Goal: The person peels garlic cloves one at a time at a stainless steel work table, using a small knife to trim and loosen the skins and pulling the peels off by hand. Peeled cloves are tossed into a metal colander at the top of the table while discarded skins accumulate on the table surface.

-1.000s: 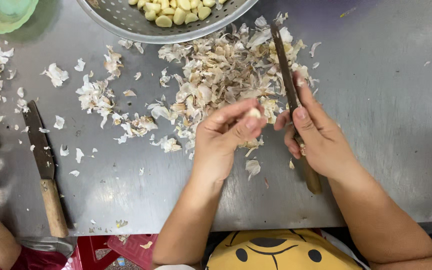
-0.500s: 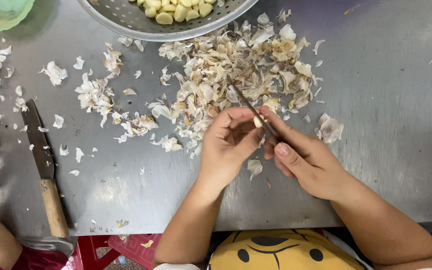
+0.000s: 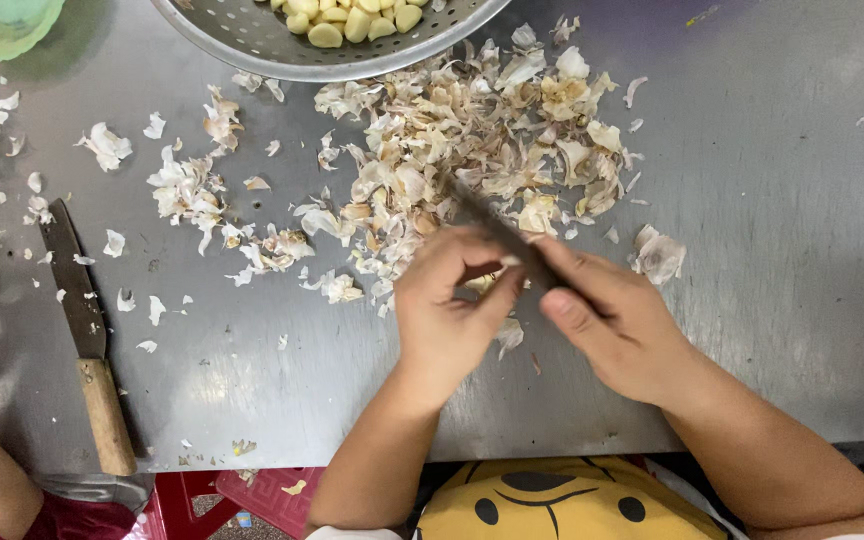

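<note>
The left hand pinched a garlic clove over the steel table, just below the heap of skins. The right hand gripped a knife, blade against the clove.

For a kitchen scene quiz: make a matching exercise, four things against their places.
Things:
1. metal colander
2. spare knife
3. green bowl
4. pile of garlic skins

Places:
A. top left corner
B. flat on the table, far left, wooden handle toward the person
C. just beyond the two hands
D. top edge, holding peeled cloves

Pairs: 1-D, 2-B, 3-A, 4-C
</note>
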